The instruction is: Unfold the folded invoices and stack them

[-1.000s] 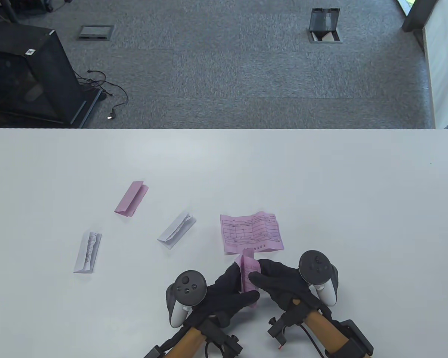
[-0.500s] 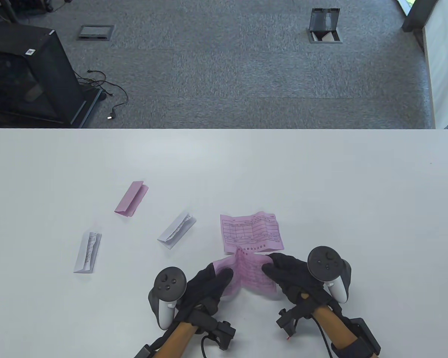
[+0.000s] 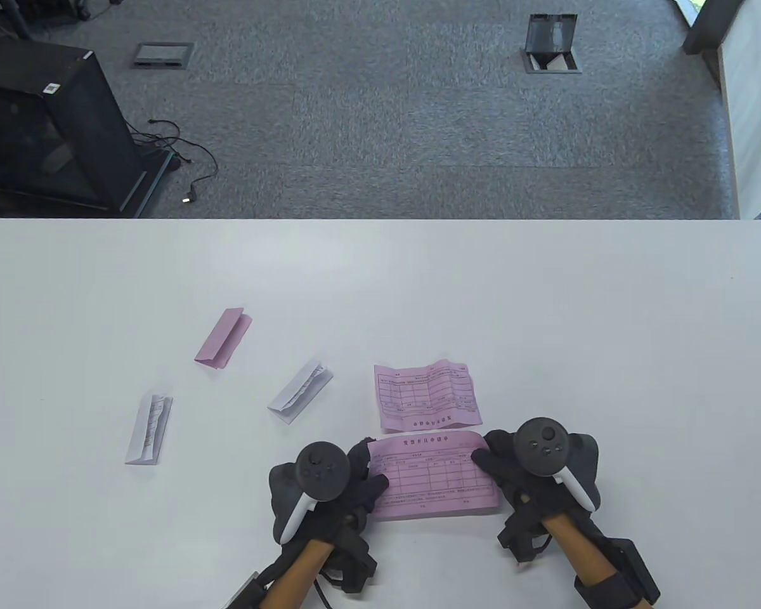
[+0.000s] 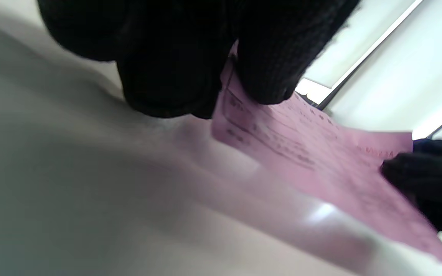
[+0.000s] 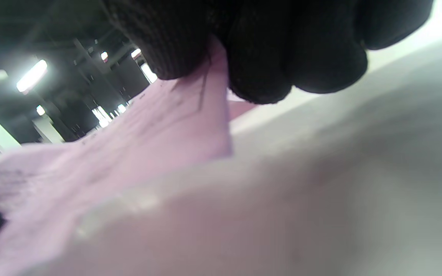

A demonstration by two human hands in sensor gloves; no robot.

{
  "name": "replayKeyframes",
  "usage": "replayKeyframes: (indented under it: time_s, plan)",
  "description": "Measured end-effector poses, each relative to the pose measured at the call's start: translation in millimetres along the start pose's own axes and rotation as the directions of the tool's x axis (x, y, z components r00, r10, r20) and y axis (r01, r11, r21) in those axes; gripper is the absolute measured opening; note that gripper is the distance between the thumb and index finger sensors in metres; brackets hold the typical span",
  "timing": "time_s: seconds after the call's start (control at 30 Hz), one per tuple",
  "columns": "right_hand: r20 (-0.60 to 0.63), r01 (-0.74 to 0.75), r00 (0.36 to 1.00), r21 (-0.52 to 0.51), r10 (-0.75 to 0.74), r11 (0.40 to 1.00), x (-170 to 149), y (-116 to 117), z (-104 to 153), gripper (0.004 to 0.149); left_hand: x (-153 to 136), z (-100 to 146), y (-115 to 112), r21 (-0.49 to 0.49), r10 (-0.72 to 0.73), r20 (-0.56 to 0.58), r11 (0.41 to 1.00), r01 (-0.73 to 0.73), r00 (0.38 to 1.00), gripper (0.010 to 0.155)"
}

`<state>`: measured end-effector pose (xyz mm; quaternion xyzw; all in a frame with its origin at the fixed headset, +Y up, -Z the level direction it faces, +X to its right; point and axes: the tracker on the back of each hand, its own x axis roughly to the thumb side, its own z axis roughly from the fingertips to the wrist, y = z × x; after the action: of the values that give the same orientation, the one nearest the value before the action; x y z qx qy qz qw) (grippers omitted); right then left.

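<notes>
A pink invoice (image 3: 432,477) is spread open between my hands near the table's front edge. My left hand (image 3: 363,477) pinches its left edge; the pinch shows in the left wrist view (image 4: 228,82). My right hand (image 3: 496,462) pinches its right edge, as the right wrist view (image 5: 217,61) shows. Just beyond it lies another unfolded pink invoice (image 3: 427,395), flat on the table. A folded pink invoice (image 3: 223,337) and two folded white ones (image 3: 300,392) (image 3: 148,429) lie to the left.
The white table (image 3: 545,304) ends at a far edge with grey carpet beyond. A black cabinet (image 3: 44,127) with cables stands on the floor at the far left.
The pink invoice in my hands went from a narrow folded strip to a fully opened sheet. My hands moved apart, each holding one side.
</notes>
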<state>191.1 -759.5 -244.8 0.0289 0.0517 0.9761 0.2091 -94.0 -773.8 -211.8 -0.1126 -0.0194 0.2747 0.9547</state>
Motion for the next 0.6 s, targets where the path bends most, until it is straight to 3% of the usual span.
replayKeyframes:
  time_s: [0.17,0.27,0.37,0.43,0.5,0.6]
  plan:
    - [-0.012,-0.171,0.985,-0.008,0.171,0.985,6.5,9.1,-0.3,0.037,18.3,-2.4,-8.9,-0.013,-0.244,-0.014,0.97,0.244,0.97,0.079]
    - [-0.02,-0.221,0.975,-0.016,0.22,0.975,10.3,11.4,0.3,0.037,27.8,-0.2,-13.2,-0.016,-0.459,-0.042,0.889,0.458,0.888,0.092]
    - [-0.032,-0.278,0.96,-0.018,0.278,0.96,11.5,11.9,0.6,0.037,31.6,4.5,-15.2,0.028,-0.536,-0.022,0.843,0.536,0.844,0.1]
    - [-0.045,-0.304,0.952,-0.017,0.303,0.952,11.0,11.6,0.4,0.039,31.6,5.9,-15.8,0.023,-0.543,0.007,0.839,0.543,0.84,0.092]
    - [-0.062,-0.331,0.942,-0.019,0.329,0.943,10.9,9.0,1.5,0.044,30.6,5.3,-16.2,0.012,-0.547,0.004,0.837,0.547,0.837,0.074]
    - [-0.056,-0.362,0.932,-0.109,0.358,0.926,14.5,-0.2,6.1,0.054,26.3,0.2,-16.5,-0.045,-0.527,0.011,0.849,0.527,0.85,0.06]
